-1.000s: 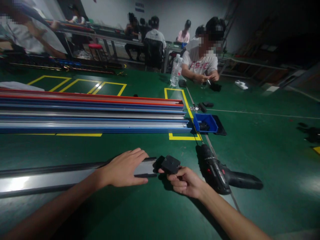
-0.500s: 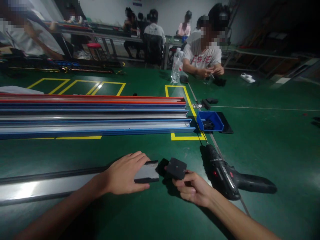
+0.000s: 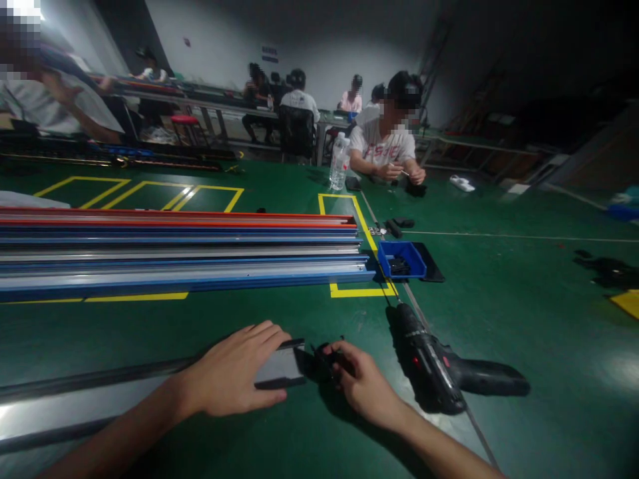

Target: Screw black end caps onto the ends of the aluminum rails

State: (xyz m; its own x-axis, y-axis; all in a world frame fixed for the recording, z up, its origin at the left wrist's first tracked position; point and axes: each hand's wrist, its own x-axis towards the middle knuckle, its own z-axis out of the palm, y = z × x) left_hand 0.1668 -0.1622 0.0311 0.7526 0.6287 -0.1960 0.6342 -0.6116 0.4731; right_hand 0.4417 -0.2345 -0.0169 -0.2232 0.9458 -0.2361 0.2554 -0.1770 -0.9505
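Note:
My left hand (image 3: 234, 372) lies across the end of a long metal channel (image 3: 124, 394) with dark edges, thumb along the near edge and fingers over the far one. In my right hand (image 3: 367, 382) a small black block-like part (image 3: 327, 362), resembling an end cap, is pinched between thumb and fingers. The part is turned edge-on, just right of the channel's open end; whether they touch I cannot tell. To the right of that hand a black power drill (image 3: 432, 362) rests on its side, bit pointing away from me.
Blue, silver and red channels (image 3: 200, 269) lie side by side across the green table (image 3: 524, 299). Past their right ends stands a blue bin (image 3: 417, 266) holding black parts. Beyond are a water bottle (image 3: 339, 166) and a co-worker (image 3: 384, 143) handling a small item.
My right hand has turned the black part from flat face up to edge-on and brought it closer to the channel's end. My left hand stays on the channel; the view has tilted up slightly.

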